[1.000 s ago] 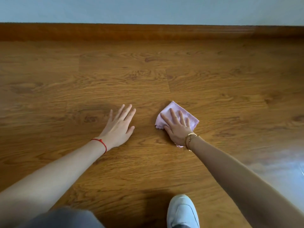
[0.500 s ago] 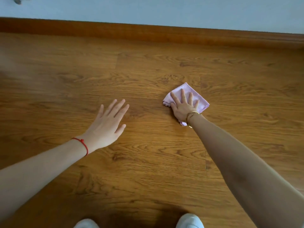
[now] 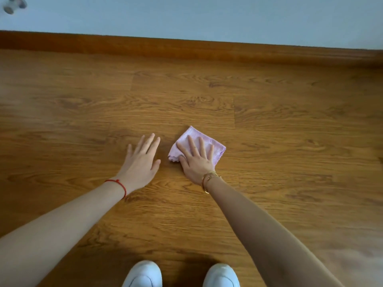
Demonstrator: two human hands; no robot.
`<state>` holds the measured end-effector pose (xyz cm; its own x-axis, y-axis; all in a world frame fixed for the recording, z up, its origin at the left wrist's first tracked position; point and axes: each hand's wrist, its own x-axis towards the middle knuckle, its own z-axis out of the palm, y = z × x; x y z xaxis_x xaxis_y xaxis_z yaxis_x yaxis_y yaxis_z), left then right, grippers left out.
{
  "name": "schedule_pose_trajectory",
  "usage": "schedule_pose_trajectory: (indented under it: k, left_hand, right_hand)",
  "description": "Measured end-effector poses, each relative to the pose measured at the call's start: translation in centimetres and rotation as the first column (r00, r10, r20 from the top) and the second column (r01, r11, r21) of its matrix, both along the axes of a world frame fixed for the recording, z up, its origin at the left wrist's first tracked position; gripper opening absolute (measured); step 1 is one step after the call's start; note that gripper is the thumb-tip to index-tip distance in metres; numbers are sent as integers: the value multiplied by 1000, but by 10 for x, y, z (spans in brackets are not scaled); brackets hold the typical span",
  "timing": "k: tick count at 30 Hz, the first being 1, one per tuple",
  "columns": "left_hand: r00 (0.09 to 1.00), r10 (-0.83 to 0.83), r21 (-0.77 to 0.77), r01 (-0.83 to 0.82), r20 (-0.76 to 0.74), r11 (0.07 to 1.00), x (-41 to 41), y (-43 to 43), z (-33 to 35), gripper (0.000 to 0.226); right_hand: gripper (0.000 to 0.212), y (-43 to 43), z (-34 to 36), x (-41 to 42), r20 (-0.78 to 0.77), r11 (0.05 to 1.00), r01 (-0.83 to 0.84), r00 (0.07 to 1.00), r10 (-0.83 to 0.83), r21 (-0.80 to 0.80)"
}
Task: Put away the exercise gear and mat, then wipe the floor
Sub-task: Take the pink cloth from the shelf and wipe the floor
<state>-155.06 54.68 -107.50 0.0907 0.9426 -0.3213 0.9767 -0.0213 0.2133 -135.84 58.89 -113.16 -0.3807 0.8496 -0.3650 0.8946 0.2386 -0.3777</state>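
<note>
Pink cloth (image 3: 199, 141), folded, lies flat on the wooden floor (image 3: 290, 141), near mid-frame and well short of the skirting board (image 3: 186, 48). Its far corner points toward the wall (image 3: 207, 17); its left edge is wavy. Right hand (image 3: 195, 160) rests palm down on the cloth, fingers straight and fanned apart, thumb at the cloth's left edge; heel of the hand sits past the cloth's near edge, on the floor side. No pinch or curl visible. Gold bracelet (image 3: 208, 180) on the right wrist. Left hand (image 3: 142, 162) lies just beside the cloth on its left, apart from it, palm down toward the bare boards, fingers straight and slightly spread, holding nothing; contact with the floor cannot be confirmed. Red cord (image 3: 119, 184) on the left wrist. Both forearms reach in from the lower corners. Two white shoe toes (image 3: 143, 274) at the bottom edge, between the arms. Blurred small object (image 3: 12, 6) at top left, against the wall; unidentifiable.
</note>
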Motion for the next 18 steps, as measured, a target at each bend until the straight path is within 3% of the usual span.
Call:
schedule_pose_trajectory:
  k: [8, 18]
  left_hand:
    - [984, -169, -9, 170, 61, 985, 57, 34, -19, 64]
    - [972, -220, 14, 219, 79, 976, 80, 71, -58, 63]
  right_hand:
    - [52, 29, -5, 108, 42, 943, 332, 943, -332, -1]
    - [53, 87, -7, 168, 110, 864, 503, 859, -500, -4]
